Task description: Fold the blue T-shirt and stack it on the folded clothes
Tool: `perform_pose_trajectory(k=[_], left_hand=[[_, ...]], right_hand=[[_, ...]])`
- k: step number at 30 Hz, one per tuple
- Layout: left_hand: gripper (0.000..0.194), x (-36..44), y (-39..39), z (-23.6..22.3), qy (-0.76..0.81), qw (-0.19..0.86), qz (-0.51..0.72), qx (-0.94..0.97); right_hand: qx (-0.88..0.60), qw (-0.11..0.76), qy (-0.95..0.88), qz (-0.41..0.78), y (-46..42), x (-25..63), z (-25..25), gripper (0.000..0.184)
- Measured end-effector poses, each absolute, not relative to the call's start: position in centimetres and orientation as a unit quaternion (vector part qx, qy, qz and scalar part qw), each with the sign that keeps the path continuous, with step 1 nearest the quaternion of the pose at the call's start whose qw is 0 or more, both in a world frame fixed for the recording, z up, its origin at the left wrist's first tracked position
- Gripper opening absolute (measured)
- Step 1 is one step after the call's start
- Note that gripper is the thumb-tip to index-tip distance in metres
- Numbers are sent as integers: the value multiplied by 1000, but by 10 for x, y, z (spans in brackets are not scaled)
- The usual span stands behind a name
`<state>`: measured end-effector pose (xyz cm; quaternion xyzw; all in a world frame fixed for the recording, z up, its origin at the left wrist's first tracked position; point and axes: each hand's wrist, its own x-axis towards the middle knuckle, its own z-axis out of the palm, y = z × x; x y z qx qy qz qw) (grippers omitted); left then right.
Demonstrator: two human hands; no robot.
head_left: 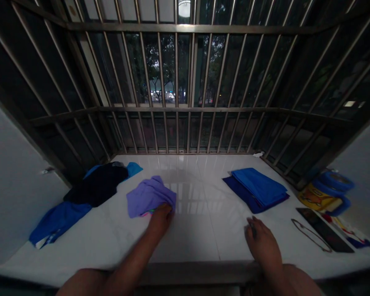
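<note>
Only the head view here, looking down at a white tiled ledge [197,230] in front of a barred window [185,82], pretty dim light.

Progress-wise, I'd say it's partway. Over on the right there's a neat stack of folded blue cloths [255,189], so those look done. On the left there's a loose heap, a dark garment [98,185] lying on top of a crumpled blue garment [57,220], which looks like what's left. Between them sits the purple cloth [148,196], still rumpled, not folded at all.

Grip: the left hand [160,218] is stretched out and has the near edge of the purple cloth bunched under its fingers, curled closed on the fabric rather than spread. There's a bit of pink or green showing right at the fingers, can't tell what it is. The right hand [263,242] is resting on the bare tile, loosely curled, holding nothing as far as I can see, just short of the blue stack.

Far right there's a phone [323,230], a thin cord loop [311,235] and blue tape rolls [334,187].
</note>
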<state>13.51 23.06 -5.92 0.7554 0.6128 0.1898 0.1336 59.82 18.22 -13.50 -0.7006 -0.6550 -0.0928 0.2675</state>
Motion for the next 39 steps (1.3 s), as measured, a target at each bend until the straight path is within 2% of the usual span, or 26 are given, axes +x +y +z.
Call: perform_pose_trajectory(k=[3,6,10,12,16,20,24,25,26,29,31,35,39], left_hand=[[15,205,179,-80,510,205,192,813],[13,238,125,-105,430,254,214,840],[15,228,82,-131,350,221,260,872],[19,209,72,-134,331,205,280,878],[36,173,61,-124,366,225,287,856],[58,158,61,-113,469,241,296,796],[97,160,79,-110,540,224,339,737],[101,161,85,-109,539,225,333,740],[98,162,91,-107,533,229,321,748],[72,164,100,-94,514,247,289,769],[55,164,97,-80,520,262,283,762],[10,153,82,-62,527,271,283,754],[5,138,72,-65,511,229,246,791]], right_hand=[[-697,278,-658,-68,181,589,-124,55],[-685,309,-660,-4,176,562,-115,63],[-675,299,-673,49,170,507,-111,71],[-703,265,-658,42,170,484,-105,67],[-717,228,-658,30,172,463,-87,38],[-579,291,-761,32,165,455,-70,33],[-399,339,-848,87,134,434,-53,28],[-381,340,-854,103,124,428,-49,25],[-374,337,-855,119,115,424,-45,23],[-389,344,-845,129,94,424,-34,24],[-414,367,-828,94,90,435,-29,29],[-466,399,-790,18,91,466,-18,33],[-488,400,-776,-11,88,482,-7,37]])
